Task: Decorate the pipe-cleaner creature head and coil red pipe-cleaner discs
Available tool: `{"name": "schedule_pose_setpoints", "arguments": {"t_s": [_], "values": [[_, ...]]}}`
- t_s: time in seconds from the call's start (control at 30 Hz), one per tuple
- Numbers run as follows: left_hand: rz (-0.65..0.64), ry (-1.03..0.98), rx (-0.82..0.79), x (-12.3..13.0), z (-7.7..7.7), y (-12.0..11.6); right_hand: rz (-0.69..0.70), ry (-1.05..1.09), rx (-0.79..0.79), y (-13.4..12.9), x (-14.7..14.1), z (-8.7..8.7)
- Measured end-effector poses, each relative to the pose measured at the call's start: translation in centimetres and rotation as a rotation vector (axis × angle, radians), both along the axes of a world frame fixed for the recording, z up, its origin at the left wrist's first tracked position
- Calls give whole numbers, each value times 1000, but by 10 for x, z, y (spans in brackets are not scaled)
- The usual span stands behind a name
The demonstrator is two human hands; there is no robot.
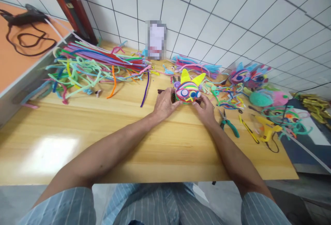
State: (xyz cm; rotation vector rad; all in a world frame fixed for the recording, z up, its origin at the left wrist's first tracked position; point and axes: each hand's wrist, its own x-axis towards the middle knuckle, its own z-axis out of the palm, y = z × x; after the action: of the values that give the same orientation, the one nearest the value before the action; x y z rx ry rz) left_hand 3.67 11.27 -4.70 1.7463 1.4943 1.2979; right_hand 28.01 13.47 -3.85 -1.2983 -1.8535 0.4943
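yellow-eared figure (186,94) is grasped at opposite sides by left hand (165,104) and right hand (206,110), probably for steadiness.

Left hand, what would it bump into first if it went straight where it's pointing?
The colourful yellow-eared face, probably straight away: the left hand seems to touch its side, though depth is hard to judge here.

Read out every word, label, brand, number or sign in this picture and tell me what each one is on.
No text can be read anywhere here.
Red flask: small badge, too small and blurred to read.
Upright panel by the wall: pixelated, nothing legible.
Yellow-eared figure: no lettering visible.
Glue gun: no marking I can make out.
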Motion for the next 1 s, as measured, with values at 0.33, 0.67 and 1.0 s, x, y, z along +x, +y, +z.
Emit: {"name": "schedule_pose_setpoints", "arguments": {"t_s": [0.33,0.67,1.0], "values": [[7,-6,24,-3,2,-1,11,54,-25,-2,-5,1],[-48,-90,-8,-9,3,0,27,69,-11,0,-8,-1],[-36,-91,-29,-16,-4,4,51,4,19,2,-12,-1]]}}
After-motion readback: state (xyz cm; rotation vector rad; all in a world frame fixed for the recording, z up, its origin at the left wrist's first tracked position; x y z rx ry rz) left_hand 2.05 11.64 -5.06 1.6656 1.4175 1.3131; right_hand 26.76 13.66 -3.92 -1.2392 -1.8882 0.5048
